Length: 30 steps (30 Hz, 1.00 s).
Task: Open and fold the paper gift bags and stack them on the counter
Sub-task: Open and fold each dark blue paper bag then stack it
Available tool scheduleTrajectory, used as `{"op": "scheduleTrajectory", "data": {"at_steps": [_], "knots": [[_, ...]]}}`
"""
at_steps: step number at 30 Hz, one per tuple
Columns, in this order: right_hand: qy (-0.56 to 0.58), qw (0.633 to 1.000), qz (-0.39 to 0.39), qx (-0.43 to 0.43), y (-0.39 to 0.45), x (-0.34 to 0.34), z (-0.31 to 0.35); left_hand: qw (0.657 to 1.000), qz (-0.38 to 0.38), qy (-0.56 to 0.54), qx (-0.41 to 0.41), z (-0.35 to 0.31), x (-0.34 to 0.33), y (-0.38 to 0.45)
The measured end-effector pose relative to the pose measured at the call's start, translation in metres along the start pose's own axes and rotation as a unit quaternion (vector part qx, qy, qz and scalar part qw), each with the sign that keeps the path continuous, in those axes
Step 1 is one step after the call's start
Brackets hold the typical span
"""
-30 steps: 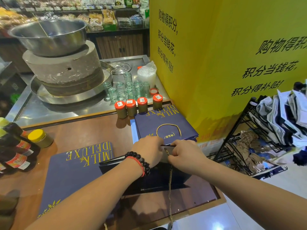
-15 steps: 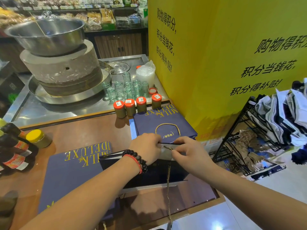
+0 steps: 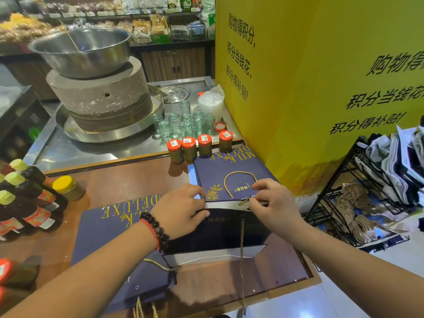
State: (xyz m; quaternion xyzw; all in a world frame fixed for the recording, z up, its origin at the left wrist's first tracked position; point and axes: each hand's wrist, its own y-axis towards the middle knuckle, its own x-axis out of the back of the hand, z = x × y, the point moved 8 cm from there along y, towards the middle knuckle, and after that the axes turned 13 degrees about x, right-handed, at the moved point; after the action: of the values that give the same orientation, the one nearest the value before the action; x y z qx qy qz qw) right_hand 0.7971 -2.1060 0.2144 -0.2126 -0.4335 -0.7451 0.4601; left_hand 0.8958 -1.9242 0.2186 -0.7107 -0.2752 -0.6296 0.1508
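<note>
A dark blue paper gift bag (image 3: 220, 230) lies partly opened on the wooden counter (image 3: 114, 187) in front of me. My left hand (image 3: 181, 210) grips its far top edge on the left. My right hand (image 3: 273, 203) pinches the same edge on the right, by the knot of the gold cord handle (image 3: 241, 260), which trails off the counter's front. A stack of flat blue "MILK DELUXE" bags (image 3: 229, 173) lies just beyond my hands. Another flat bag (image 3: 107, 228) lies to the left, under my left forearm.
Several red-lidded jars (image 3: 197, 148) stand behind the stack, with empty glass jars (image 3: 183, 125) and a stone mill (image 3: 101, 97) further back. Sauce bottles (image 3: 25, 203) and a yellow-lidded jar (image 3: 67, 188) line the left. A yellow wall (image 3: 321, 88) and a black wire rack (image 3: 367, 191) stand right.
My two hands have drawn apart along the bag's top edge. The right hand moved right and now pinches the edge near the cord knot, and more of the white inner rim shows.
</note>
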Motion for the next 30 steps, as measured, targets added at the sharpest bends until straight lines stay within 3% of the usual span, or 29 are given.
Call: {"op": "scheduleTrajectory", "data": {"at_steps": [3, 7, 13, 19, 21, 24, 27, 30], "knots": [[0.025, 0.998, -0.043, 0.030, -0.002, 0.005, 0.006, 0.999, 0.017, -0.005, 0.042, 0.005, -0.001, -0.001], [0.074, 0.992, -0.104, -0.011, -0.010, 0.011, -0.004, 0.996, 0.042, -0.008, 0.081, 0.013, -0.002, 0.000], [0.004, 0.992, -0.123, -0.005, -0.028, 0.016, -0.009, 0.995, 0.073, -0.019, 0.071, 0.018, -0.002, -0.002], [-0.097, 0.978, -0.149, -0.109, -0.063, 0.016, -0.011, 0.995, 0.068, -0.052, 0.054, 0.020, 0.007, -0.009], [-0.069, 0.976, -0.130, -0.158, -0.073, 0.002, -0.008, 0.995, 0.063, -0.058, 0.048, 0.021, 0.008, -0.013], [0.060, 0.970, -0.041, -0.234, -0.081, -0.040, -0.002, 0.996, 0.053, -0.055, 0.047, 0.019, 0.010, -0.016], [0.118, 0.954, 0.033, -0.275, -0.085, -0.079, -0.003, 0.996, 0.052, -0.046, 0.052, 0.015, 0.011, -0.017], [0.170, 0.932, 0.037, -0.317, -0.104, -0.105, -0.016, 0.996, 0.047, -0.050, 0.049, 0.016, 0.011, -0.018]]}}
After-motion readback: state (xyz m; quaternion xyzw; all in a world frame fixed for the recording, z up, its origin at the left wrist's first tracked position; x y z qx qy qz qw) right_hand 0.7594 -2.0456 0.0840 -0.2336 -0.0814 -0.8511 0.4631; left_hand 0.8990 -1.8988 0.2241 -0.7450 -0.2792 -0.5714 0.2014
